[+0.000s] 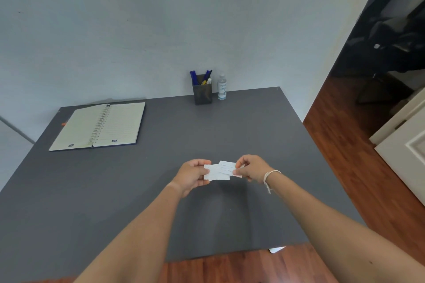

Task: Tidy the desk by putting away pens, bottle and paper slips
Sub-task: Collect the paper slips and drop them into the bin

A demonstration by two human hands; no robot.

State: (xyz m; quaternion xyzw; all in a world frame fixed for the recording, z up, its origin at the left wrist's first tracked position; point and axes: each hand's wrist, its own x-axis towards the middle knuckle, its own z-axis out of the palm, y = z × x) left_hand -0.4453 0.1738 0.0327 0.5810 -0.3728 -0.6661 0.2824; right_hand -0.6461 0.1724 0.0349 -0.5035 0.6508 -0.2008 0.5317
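Note:
Above the middle of the grey desk (161, 190) both hands hold small white paper slips (219, 170), which overlap one another. My left hand (192, 176) pinches their left end and my right hand (251, 167) pinches the right end. At the far edge of the desk stands a dark pen holder (202, 93) with several blue and yellow pens (204, 76) upright in it. A clear bottle (222, 87) with a white label stands just right of the holder, against the wall.
An open spiral notebook (99, 126) lies at the desk's far left. A wooden floor (358, 156) runs along the right of the desk, with a white door (404, 145) and dark furniture beyond. Something small and white (277, 249) shows under the desk's front edge.

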